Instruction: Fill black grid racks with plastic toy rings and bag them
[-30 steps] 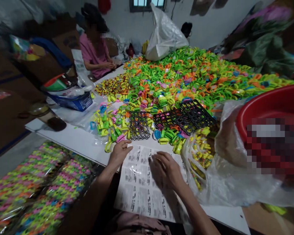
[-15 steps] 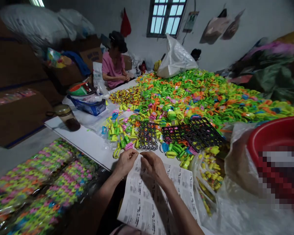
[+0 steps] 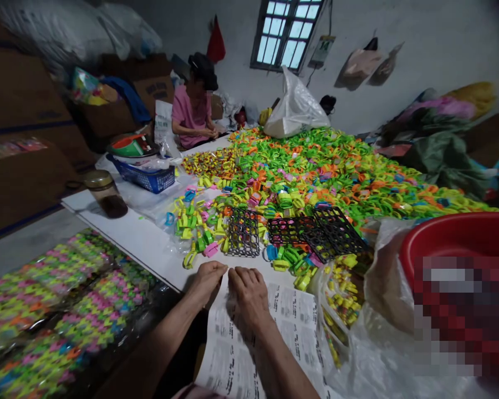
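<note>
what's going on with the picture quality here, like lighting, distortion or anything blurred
Head view: the window glows bright against the dim room; wide-lens distortion bends the white table; the left hand and right hand look sharp; the red basin is partly pixelated.

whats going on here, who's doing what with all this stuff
A person's left hand and right hand rest at the top of a printed label sheet on a white table. Beyond it lie black plastic grids and a big heap of green and orange plastic rings. A co-worker in a pink shirt sits at the far end, hands together.
</note>
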Motion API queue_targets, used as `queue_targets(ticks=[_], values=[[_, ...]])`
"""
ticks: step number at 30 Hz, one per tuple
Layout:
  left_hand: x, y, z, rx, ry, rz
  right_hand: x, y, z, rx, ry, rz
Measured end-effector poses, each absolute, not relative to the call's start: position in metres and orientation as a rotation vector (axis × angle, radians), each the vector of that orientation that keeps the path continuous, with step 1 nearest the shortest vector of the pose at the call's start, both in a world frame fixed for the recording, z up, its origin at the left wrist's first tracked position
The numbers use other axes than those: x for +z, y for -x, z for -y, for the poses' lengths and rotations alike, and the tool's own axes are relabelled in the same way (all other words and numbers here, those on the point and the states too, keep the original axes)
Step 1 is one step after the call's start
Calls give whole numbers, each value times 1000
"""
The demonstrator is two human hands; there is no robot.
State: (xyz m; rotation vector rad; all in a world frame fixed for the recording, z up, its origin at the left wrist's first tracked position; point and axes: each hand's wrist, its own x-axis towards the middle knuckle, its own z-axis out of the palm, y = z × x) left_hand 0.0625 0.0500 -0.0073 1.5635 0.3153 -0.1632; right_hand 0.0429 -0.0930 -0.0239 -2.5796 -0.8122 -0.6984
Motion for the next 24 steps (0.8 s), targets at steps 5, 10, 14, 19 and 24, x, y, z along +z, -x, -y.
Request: queue_targets(ticks=[5,10,14,19,24], values=[[-15,-74,-57,-238,-1709,-264,-18,-57,100,-672,2436,936],[-24,-83,-76,-188,-2068,-237,6,-50,131,-721,2150,757],[-15,-87,-85,-158,-2308,-174,15,-76,151,-610,1993,143],[10,-94,-72,213,-2715,253,-11,-138,136,-261,1852,-71],[1,-118,-59,362,-2913,677,-34,-168,123,-257,1867,-111]])
